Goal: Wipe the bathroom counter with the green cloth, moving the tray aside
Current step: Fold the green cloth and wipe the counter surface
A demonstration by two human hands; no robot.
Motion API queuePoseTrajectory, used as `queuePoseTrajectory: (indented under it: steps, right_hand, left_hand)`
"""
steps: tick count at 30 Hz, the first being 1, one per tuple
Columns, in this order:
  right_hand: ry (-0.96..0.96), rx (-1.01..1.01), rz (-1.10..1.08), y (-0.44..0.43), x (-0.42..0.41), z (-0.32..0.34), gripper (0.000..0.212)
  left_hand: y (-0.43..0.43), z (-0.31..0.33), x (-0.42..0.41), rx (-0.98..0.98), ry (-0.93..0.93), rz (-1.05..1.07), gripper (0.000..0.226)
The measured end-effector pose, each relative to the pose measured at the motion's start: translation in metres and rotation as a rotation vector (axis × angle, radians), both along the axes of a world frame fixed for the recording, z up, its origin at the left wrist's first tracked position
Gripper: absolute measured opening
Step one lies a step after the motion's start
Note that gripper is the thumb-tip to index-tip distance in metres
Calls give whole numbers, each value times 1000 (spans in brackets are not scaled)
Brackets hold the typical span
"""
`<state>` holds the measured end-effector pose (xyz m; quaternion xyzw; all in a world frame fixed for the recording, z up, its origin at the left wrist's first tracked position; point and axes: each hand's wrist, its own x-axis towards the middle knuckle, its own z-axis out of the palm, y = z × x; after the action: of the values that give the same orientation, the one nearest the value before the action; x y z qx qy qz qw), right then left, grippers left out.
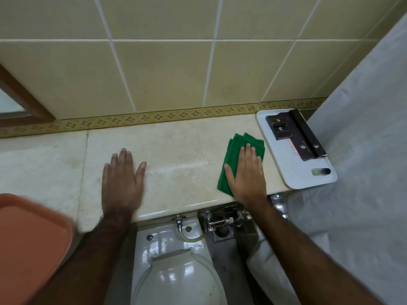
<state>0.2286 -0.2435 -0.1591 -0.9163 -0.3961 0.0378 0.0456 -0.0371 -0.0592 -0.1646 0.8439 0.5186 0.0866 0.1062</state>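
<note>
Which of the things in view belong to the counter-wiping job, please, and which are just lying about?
Belong to the job:
green cloth, under the flat right hand
counter
white tray at the counter's right end
left hand, flat on the counter

Just lying about:
dark boxes on the tray
toilet
orange tray
floor drain

Cream counter (176,137), green cloth (240,142) lying flat, white tray (293,172) at right end
</note>
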Motion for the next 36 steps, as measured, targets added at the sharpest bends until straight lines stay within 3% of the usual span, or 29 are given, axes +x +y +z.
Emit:
queuePoseTrajectory:
  steps: [7,14,19,23,27,32,34,36]
  right_hand:
    - [47,27,-293,-8,-42,-3,82]
    - [76,78,241,-1,-94,-14,81]
    - [84,97,-108,-31,-42,-12,83]
    - [72,60,-152,26,-24,-1,80]
    - [137,120,128,90,-72,-1,80]
    - [135,72,694,67,-135,-5,81]
    - [185,63,748,55,-134,4,81]
    - [265,104,633,41,-132,18,72]
  left_hand:
    - [-1,4,1,4,14,6,70]
    - [0,-1,0,13,-5,5,69]
    - [-1,0,-1,4,-29,6,69]
    - [0,0,0,8,-36,11,68]
    - [1,-3,0,-3,-87,24,68]
    - [2,2,-9,-156,-482,142,70]
    - [3,7,-12,-209,-504,117,68]
    - [6,12,-15,-232,-387,48,66]
